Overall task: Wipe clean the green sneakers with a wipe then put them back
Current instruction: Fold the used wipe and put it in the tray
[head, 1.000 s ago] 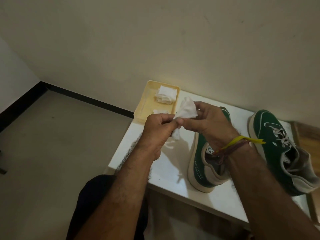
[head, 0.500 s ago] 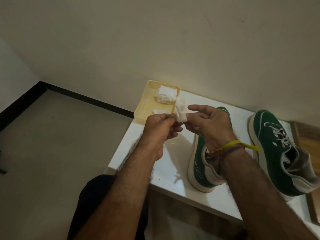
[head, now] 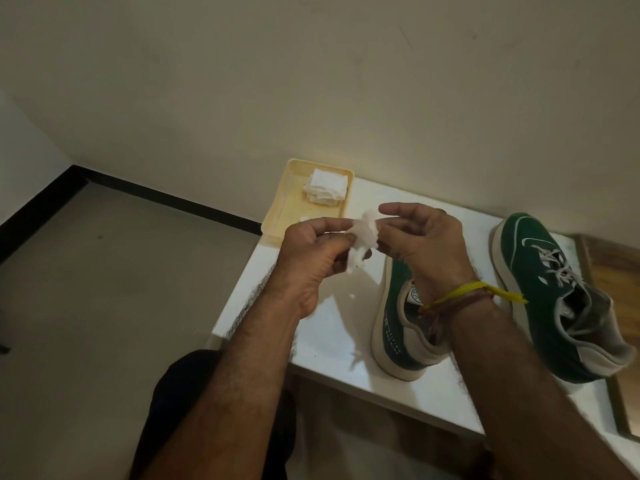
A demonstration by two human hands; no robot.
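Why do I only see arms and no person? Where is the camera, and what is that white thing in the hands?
The camera sits on the person's head and looks down, so you see only their arms, like your own when you look down. There is one view here, no robot. The left hand and the right hand both pinch a white wipe between them, above a white table. On the table stand two green sneakers: the near sneaker partly behind the right wrist, and the far sneaker beside it. At the table's far corner lies a yellow tray with a stack of folded wipes in it. No sneaker is being wiped yet.
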